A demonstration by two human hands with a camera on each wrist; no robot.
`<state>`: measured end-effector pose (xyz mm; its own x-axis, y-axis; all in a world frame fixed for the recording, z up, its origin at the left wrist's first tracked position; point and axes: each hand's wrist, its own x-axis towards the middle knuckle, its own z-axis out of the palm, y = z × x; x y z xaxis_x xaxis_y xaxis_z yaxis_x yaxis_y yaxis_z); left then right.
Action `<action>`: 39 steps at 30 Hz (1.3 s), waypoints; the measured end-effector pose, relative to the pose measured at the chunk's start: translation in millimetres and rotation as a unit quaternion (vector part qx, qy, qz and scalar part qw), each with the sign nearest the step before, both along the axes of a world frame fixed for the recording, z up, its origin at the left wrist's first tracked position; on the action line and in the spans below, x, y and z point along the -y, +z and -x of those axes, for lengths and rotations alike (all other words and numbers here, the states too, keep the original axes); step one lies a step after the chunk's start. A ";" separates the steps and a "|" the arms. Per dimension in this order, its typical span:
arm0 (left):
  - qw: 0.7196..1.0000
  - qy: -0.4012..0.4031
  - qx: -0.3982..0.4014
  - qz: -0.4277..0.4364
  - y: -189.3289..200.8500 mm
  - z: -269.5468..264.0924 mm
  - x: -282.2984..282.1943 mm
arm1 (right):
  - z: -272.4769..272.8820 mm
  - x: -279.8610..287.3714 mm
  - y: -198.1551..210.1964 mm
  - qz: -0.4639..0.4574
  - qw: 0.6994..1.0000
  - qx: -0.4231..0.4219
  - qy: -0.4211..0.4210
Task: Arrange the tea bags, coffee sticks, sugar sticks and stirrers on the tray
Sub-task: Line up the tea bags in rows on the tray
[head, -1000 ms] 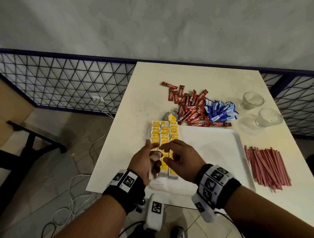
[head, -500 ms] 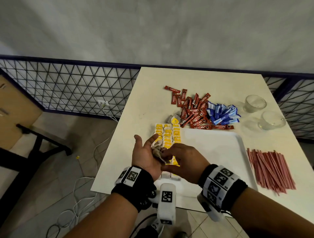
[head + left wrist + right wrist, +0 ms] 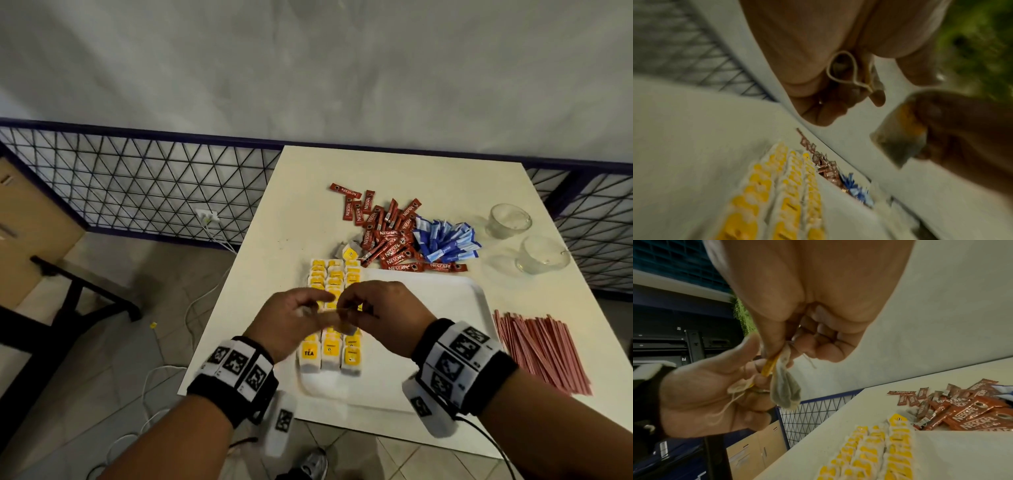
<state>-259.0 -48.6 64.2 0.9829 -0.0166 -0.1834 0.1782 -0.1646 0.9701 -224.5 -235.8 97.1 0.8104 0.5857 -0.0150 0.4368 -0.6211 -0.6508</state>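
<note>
While both my hands hover together above the near-left part of the white rectangular plastic tray (image 3: 445,301), each has a grip on something. My right hand (image 3: 380,315) pinches a loose paper tea bag with a yellow tag (image 3: 784,391) between thumb and curled fingers; the bag hangs downward, its long axis near vertical, top edge in my fingers and rounded bottom pointing at the tray. My left hand (image 3: 291,318), fingers curled, holds the pale thin string (image 3: 842,68), which loops across the palm. Whether the left fingers also touch the bag itself I cannot tell.

Below the hands, three rows of yellow-labelled tea bags (image 3: 330,349) lie on the tray's left side, the rows running from the near edge toward the far edge. Beyond the tray, on the cream-coloured desk (image 3: 308,205), sits a loose heap of red coffee sticks (image 3: 387,236) pointing every which way, and just right of it a cluster of blue-and-white sugar sticks (image 3: 445,240). To the right of the tray, a bundle of thin red stirrers (image 3: 541,349) lies with long axes running near to far. Two clear glass cups (image 3: 524,236) stand at the far right.
</note>
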 end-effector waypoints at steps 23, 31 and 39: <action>0.999 -0.018 0.029 0.015 9.3 1.6 7.8 | -3.3 -8.2 -7.6 -0.080 0.992 -0.048 -0.084; 0.991 0.086 0.019 0.101 6.3 -3.1 7.8 | -1.4 -9.3 -9.0 -0.124 0.982 -0.075 -0.120; 0.994 0.090 0.022 0.055 5.0 -3.8 8.2 | -2.2 -7.5 -16.0 -0.180 0.967 -0.117 -0.136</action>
